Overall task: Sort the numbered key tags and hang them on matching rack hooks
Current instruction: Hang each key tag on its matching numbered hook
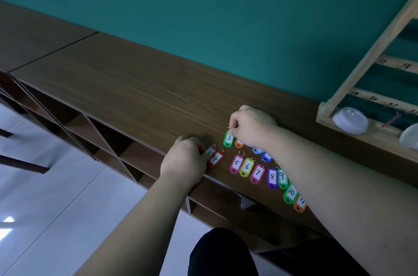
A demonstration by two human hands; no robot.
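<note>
Key tags 5 to 11 (257, 173) lay in a row along the front edge of the worktop (135, 86). Your right grip (251, 126) was clamped on the ring of the green tag 3 (229, 139), just behind that row. Your left grip (184, 160) touched a pink tag (210, 151) beside the red tag 4 (216, 159); whether its fingers were together on it, I could not tell.
</note>
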